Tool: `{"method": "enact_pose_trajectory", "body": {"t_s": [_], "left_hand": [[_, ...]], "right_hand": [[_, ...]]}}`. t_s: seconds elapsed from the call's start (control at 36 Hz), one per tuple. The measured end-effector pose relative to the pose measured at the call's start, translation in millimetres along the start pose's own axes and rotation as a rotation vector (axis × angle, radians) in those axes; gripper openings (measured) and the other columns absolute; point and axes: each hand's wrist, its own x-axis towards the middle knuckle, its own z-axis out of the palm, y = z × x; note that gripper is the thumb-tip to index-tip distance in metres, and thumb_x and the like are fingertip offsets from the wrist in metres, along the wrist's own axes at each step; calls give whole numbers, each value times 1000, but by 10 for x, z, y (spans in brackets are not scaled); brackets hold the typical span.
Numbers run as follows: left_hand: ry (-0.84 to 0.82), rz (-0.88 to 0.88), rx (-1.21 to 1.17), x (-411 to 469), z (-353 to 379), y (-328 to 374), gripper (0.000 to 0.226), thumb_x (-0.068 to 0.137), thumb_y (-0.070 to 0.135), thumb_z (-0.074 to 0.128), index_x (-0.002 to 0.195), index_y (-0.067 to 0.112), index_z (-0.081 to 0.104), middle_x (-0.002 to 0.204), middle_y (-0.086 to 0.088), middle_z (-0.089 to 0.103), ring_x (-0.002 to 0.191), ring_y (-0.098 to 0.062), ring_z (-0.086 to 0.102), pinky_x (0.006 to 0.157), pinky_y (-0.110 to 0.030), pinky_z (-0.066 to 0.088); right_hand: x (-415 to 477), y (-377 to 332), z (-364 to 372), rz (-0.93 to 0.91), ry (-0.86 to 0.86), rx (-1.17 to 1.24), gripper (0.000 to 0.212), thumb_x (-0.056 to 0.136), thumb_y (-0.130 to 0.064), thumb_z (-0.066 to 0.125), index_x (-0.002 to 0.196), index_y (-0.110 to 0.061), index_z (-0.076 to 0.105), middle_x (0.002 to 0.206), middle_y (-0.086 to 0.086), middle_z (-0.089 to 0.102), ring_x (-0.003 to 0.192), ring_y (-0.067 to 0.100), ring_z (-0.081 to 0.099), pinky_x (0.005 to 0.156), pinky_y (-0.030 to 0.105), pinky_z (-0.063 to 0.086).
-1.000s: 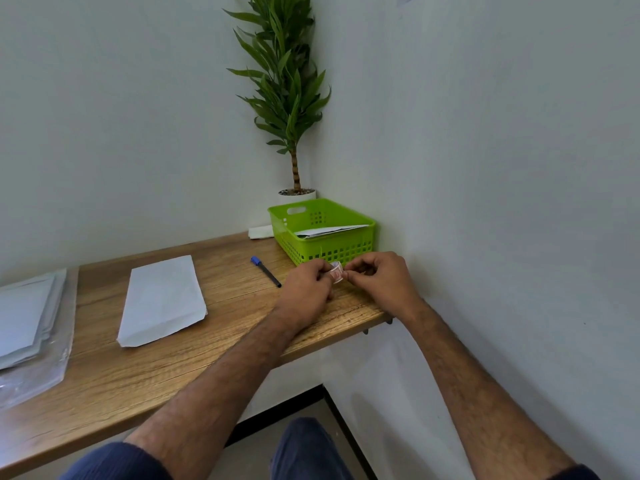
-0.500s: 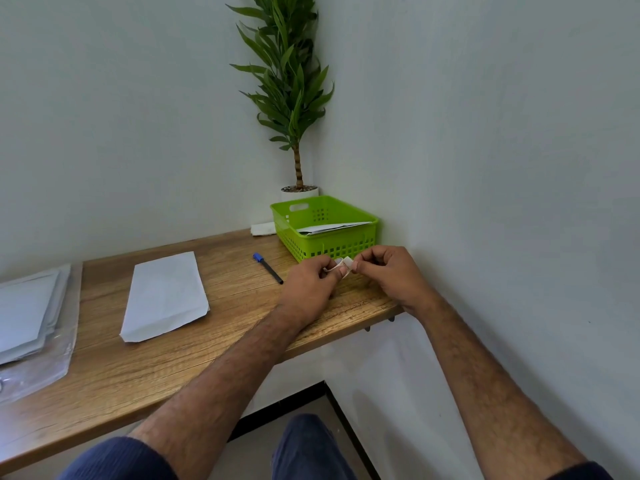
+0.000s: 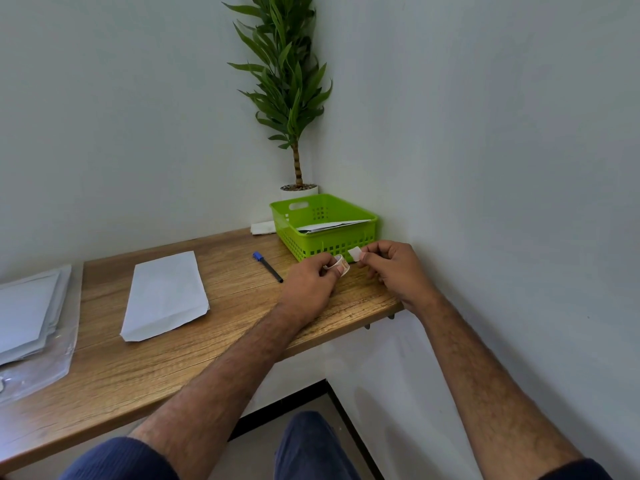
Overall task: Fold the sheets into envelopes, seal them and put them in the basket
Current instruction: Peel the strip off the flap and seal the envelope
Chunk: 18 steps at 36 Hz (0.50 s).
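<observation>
My left hand [image 3: 311, 282] grips a small roll of clear tape [image 3: 341, 264] just in front of the green basket [image 3: 290, 216]. My right hand [image 3: 394, 268] pinches a short white piece of tape [image 3: 355, 253] pulled off the roll. Both hands hover over the right end of the wooden table [image 3: 145, 368]. A folded white envelope [image 3: 166, 296] lies flat on the table to the left of my hands. White envelopes [image 3: 332, 226] lie inside the basket.
A blue-capped pen [image 3: 268, 267] lies between the envelope and the basket. A stack of white sheets [image 3: 26, 310] on a clear plastic sleeve sits at the left edge. A potted plant [image 3: 294, 98] stands in the corner behind the basket. Walls close in behind and on the right.
My right hand has drawn away from the roll to the right, and the pulled piece of tape now shows between the two hands. The left hand holds still.
</observation>
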Motion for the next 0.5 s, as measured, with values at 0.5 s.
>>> {"method": "enact_pose_trajectory", "body": {"t_s": [0.5], "left_hand": [[190,6,162,-109,-203,127,30,96,51,54,98,24,66,75,7,62,73,-14,59,62,-31,43]], "right_hand": [[53,-391,174,-57,37,143,12,93,-8,69,100,1,70,63,14,67,38,9,51,40,20,42]]}}
